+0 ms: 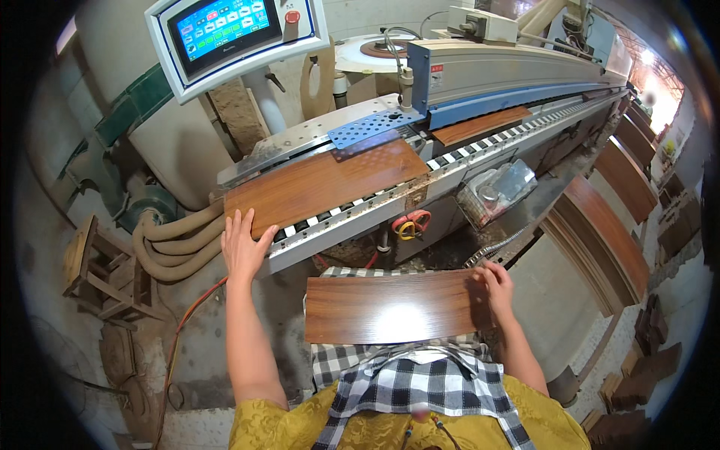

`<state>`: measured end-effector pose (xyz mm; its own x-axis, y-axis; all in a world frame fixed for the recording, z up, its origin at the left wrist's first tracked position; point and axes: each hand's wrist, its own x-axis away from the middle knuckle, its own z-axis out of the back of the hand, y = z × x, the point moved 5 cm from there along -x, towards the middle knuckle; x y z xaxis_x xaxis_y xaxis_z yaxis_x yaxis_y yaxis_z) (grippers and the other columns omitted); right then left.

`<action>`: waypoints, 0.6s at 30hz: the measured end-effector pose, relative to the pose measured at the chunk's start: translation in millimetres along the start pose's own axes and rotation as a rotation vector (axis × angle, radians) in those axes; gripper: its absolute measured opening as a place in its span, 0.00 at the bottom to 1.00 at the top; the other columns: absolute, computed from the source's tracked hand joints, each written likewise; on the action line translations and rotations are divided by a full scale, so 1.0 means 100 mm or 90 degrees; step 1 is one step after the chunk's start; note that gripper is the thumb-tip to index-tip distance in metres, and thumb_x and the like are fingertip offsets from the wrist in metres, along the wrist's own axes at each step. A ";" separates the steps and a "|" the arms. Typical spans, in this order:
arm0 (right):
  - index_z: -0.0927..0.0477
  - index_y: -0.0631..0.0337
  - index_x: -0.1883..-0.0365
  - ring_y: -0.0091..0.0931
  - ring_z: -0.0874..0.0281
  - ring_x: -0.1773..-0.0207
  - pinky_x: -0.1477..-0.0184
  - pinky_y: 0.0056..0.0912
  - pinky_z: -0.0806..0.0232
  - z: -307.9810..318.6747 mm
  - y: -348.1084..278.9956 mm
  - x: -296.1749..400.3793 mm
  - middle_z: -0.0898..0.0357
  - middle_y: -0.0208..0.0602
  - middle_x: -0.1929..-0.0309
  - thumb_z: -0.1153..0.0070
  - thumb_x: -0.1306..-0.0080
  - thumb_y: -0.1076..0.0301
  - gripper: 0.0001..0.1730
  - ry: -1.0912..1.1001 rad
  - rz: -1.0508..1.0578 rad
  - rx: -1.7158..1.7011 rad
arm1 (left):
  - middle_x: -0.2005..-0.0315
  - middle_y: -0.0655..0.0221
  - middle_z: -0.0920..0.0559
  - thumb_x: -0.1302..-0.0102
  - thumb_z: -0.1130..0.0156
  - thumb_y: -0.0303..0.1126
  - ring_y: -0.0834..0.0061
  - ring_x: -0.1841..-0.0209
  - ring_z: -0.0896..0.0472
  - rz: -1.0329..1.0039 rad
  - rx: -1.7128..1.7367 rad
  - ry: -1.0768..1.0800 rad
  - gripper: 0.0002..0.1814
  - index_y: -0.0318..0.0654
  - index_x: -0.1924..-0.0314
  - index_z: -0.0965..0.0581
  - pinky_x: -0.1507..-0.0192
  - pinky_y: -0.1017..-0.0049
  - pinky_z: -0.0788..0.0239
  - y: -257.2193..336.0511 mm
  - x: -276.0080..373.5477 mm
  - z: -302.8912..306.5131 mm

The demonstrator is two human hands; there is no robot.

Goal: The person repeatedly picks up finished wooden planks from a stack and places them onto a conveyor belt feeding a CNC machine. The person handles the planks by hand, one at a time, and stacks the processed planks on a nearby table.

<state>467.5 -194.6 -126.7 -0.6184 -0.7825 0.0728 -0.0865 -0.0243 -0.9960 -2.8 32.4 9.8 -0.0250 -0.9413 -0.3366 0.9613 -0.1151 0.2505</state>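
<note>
My left hand (243,244) lies with fingers spread on the near left end of a wood-grain panel (332,183). That panel rests on the roller track of an edge-banding machine (517,79), its far edge under a perforated blue guard (368,129). A second, darker wood-grain panel (388,306) lies across my lap over a checked apron (416,388). At its upper right corner is my right hand (495,287), fingers curled on the corner; the exact grip is partly hidden. Farther along the track sits another brown panel (481,125).
A control screen (225,28) with a red stop button (292,17) stands upper left. Red-handled scissors (416,219) hang on the machine's side near a wire basket (495,194). Stacked panels (607,236) stand at right. Hoses (169,264) and a wooden stool (107,270) are left.
</note>
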 end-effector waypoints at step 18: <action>0.23 0.58 0.62 0.19 0.28 0.75 0.76 0.23 0.34 0.61 0.77 0.46 0.24 0.27 0.72 0.47 0.33 0.59 0.12 0.072 -0.216 -0.010 | 0.31 0.51 0.45 0.43 0.40 0.61 0.53 0.29 0.48 0.102 0.054 0.003 0.42 0.43 0.34 0.34 0.32 0.56 0.55 -0.10 -0.12 -0.09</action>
<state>480.1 -270.3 -203.7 -0.6349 -0.6573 0.4060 -0.3133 -0.2612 -0.9130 -9.5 47.5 3.6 0.1277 -0.9482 -0.2907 0.9265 0.0094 0.3762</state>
